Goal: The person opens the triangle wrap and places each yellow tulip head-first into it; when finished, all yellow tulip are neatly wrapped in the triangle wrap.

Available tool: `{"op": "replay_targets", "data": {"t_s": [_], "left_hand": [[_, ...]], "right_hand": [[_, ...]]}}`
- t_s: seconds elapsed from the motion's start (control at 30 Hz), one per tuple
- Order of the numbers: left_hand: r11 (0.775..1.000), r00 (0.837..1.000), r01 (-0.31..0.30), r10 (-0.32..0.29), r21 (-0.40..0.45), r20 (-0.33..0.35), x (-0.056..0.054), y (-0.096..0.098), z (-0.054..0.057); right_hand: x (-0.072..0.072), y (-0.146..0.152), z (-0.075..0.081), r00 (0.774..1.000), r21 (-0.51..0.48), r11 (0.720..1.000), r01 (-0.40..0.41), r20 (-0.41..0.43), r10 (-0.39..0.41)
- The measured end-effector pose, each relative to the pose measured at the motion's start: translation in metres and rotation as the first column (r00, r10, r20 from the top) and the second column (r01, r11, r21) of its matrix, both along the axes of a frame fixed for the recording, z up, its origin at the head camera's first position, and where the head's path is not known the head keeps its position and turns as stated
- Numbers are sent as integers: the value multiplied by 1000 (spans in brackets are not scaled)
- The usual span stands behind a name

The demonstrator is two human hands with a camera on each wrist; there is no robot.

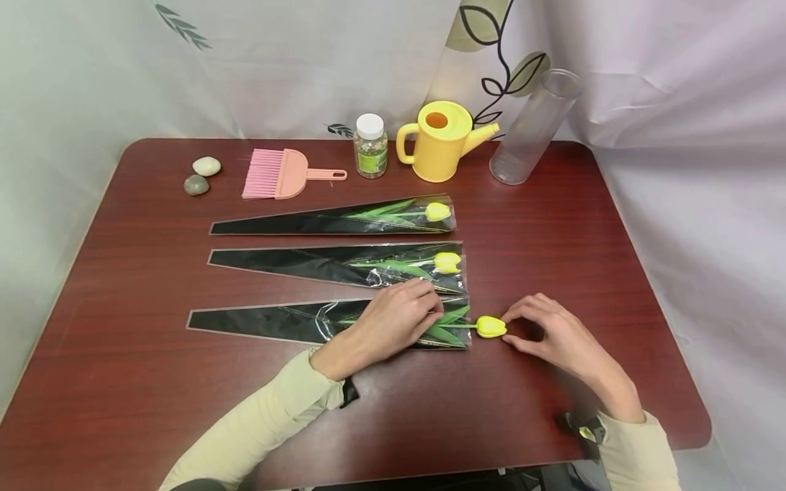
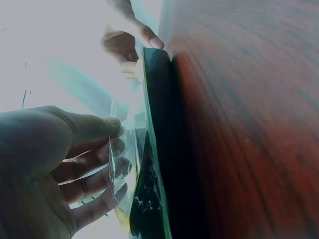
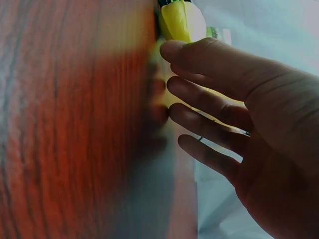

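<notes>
A yellow tulip [image 1: 490,326] lies with its bloom out past the right, wide end of the nearest flower sleeve [image 1: 258,323], its stem and green leaves inside. That sleeve is clear in front with a black back. My left hand [image 1: 398,315] lies over the sleeve near its mouth. In the left wrist view its thumb and fingertips pinch the raised clear film [image 2: 130,149]. At the bloom's tip, my right hand [image 1: 555,334] holds the petals between thumb and forefinger; the right wrist view shows the thumb against the yellow petals [image 3: 175,22], the other fingers loosely bent.
Two more sleeves, each with a yellow tulip inside, a middle one [image 1: 264,262] and a far one [image 1: 270,224], lie beyond. Along the back stand a pink brush [image 1: 293,174], a lidded jar [image 1: 371,150], a yellow watering can [image 1: 439,146] and a glass vase [image 1: 531,129]. Two stones [image 1: 206,166] lie back left.
</notes>
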State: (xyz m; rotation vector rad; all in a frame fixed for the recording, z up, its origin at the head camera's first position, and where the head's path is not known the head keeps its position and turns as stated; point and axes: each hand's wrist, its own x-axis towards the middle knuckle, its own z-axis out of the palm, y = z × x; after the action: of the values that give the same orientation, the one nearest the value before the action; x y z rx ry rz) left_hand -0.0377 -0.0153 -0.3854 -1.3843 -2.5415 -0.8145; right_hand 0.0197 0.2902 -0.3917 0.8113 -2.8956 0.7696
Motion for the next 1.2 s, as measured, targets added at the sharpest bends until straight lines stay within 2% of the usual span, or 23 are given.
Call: {"op": "replay_targets", "data": {"t_s": [0.4,0.53,0.77,0.97,1.2], "left_hand": [[1000,1000,-2,2,-3,-13,1,0,-1],[1000,1000,0,0,-11,-21,1,0,0],[999,999,-20,19,-26,-42,0,-2,3],[1000,1000,-8,8,-26,-1,-1,-2,4],[1000,999,-9,9,14,43,-2,-3,3]], "right_hand": [[-2,-4,0,1000,-44,999,-14,5,14],[-4,-13,0,1000,-45,999,-13,24,14],[-10,-27,-2,999,-34,999,-42,4,42],[-8,-25,-2,1000,-44,999,-6,10,7],[-9,-22,-2,1000,-39,999,-8,11,9]]}}
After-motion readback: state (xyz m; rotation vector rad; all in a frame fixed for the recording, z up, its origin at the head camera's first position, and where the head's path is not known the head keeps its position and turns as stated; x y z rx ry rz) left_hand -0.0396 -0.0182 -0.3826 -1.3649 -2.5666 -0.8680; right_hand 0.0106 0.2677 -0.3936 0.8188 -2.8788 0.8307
